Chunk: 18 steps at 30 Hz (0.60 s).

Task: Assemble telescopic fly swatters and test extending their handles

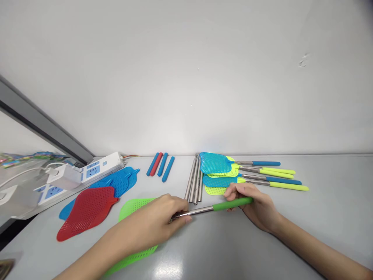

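Holding a metal shaft (201,210) in the left grip (164,216), closed round it with thumb below and fingers curled over the top. Cupping the outer end of a green handle (231,203) in the right grip (259,206), half curled and touching; cannot tell how firmly clasped. Keeping shaft and handle joined in one line between both hands, over the near part of the grey bench (204,252), tilted slightly up toward the right. Crossing a light green mesh head (131,207) with the left forearm, hiding any join between head and shaft. Just beyond the shaft, in a close row, four bare steel rods (190,182). Right beside those, behind the right grip, a pile of blue and yellow swatters (215,163) with handles pointing right. Farther left, near the wall (186,77), three blue tubes (168,169) and one red tube (156,164). Left of the green head, a red mesh head (87,208) lying partly over blue mesh heads (125,182), and along the far left, a white power strip (109,165) with bulky white plugs (64,177)
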Available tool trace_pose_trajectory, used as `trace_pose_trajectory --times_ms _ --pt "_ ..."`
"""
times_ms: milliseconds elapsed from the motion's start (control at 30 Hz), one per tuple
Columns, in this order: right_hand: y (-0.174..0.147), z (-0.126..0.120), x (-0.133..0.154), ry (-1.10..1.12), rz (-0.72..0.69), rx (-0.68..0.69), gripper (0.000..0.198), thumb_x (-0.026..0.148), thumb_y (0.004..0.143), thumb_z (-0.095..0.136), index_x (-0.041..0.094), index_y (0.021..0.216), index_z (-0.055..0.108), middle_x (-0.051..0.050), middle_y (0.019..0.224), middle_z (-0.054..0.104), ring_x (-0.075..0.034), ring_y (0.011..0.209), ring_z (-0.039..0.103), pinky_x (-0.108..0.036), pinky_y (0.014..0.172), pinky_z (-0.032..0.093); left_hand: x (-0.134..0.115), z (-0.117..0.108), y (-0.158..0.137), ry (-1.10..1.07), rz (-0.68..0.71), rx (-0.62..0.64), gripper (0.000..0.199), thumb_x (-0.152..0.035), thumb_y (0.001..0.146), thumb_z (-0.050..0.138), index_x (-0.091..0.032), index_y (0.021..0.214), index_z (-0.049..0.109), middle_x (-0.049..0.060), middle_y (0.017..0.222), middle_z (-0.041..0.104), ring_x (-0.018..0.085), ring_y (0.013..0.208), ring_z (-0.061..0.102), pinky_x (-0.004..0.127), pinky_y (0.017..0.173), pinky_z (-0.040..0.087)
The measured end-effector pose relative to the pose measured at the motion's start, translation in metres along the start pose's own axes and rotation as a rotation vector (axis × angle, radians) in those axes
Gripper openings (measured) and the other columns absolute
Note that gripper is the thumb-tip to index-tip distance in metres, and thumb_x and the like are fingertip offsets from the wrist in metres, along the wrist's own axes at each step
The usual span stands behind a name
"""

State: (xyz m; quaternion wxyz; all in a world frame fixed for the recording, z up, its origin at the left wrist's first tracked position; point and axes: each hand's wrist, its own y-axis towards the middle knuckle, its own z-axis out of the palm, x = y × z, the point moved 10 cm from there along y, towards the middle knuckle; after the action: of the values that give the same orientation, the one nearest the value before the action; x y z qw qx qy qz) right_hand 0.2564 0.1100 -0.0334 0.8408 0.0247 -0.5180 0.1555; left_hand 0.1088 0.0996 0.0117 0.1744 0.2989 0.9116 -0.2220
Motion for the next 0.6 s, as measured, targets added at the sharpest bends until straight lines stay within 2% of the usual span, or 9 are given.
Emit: trace_pose_trajectory --times_ms 333,467,600 --pt "-0.002 0.001 0.0 -0.048 -0.021 0.039 0.033 0.031 0.074 0.037 0.014 0.073 0.065 -0.009 0.066 0.056 -0.02 0.06 0.053 -0.033 0.057 0.043 -0.005 -0.001 -0.001 0.031 0.015 0.008 0.039 -0.044 0.08 0.027 -0.019 0.071 0.056 0.002 0.066 0.052 0.015 0.07 0.047 0.023 0.058 0.034" --pt "-0.002 0.002 0.0 -0.055 -0.03 0.046 0.035 0.03 0.076 0.035 0.013 0.073 0.065 -0.008 0.065 0.056 -0.019 0.057 0.054 -0.032 0.055 0.042 -0.009 0.002 -0.001 0.015 0.036 0.016 0.039 -0.041 0.082 0.025 -0.02 0.076 0.057 0.002 0.068 0.054 0.015 0.071 0.049 0.023 0.059 0.034" --pt "-0.003 0.004 0.001 -0.097 -0.048 0.052 0.032 0.026 0.076 0.036 0.012 0.072 0.065 -0.007 0.063 0.055 -0.017 0.054 0.055 -0.029 0.054 0.04 -0.012 0.007 0.0 -0.011 0.068 0.004 0.036 -0.038 0.082 0.025 -0.022 0.09 0.056 0.003 0.074 0.057 0.015 0.073 0.051 0.023 0.062 0.036"
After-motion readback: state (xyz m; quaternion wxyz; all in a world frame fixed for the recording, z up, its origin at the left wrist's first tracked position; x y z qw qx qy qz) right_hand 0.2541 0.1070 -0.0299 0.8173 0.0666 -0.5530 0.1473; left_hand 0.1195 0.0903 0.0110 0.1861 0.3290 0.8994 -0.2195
